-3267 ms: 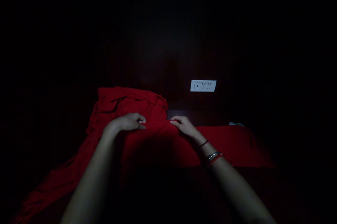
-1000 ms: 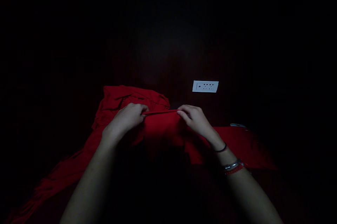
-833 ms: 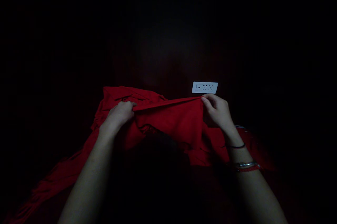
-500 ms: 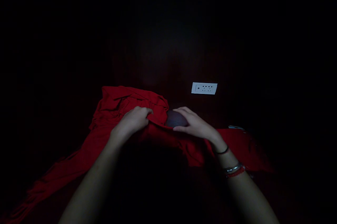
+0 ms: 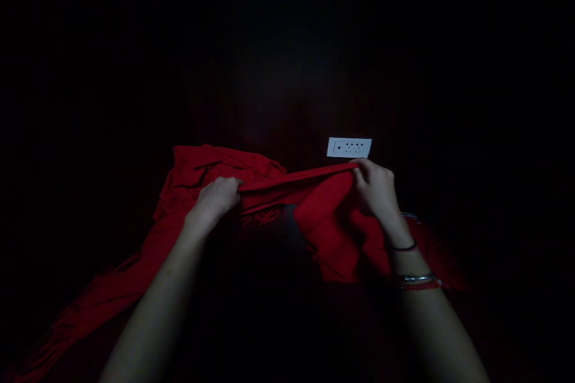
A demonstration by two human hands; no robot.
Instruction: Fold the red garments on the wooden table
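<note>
The scene is very dark. A long red cloth [image 5: 332, 221] lies over a dark surface in front of me. My left hand [image 5: 218, 196] is closed on its edge at the middle left. My right hand [image 5: 376, 188] pinches the same edge further right and holds it up, just below a white wall socket [image 5: 349, 147]. The edge runs taut between both hands, and the cloth hangs in folds beneath it. A bunched heap of red cloth [image 5: 211, 167] sits behind my left hand. Bangles and a thread are on my right wrist.
The red cloth trails away to the lower left [image 5: 90, 305] and spreads out to the right [image 5: 431, 251]. A small pale object [image 5: 406, 214] lies by my right wrist; I cannot make it out. Everything else is black.
Half a second ago both hands were close together low on the cloth. My right hand has since moved up and to the right, stretching the cloth's edge taut; the left stayed roughly put.
</note>
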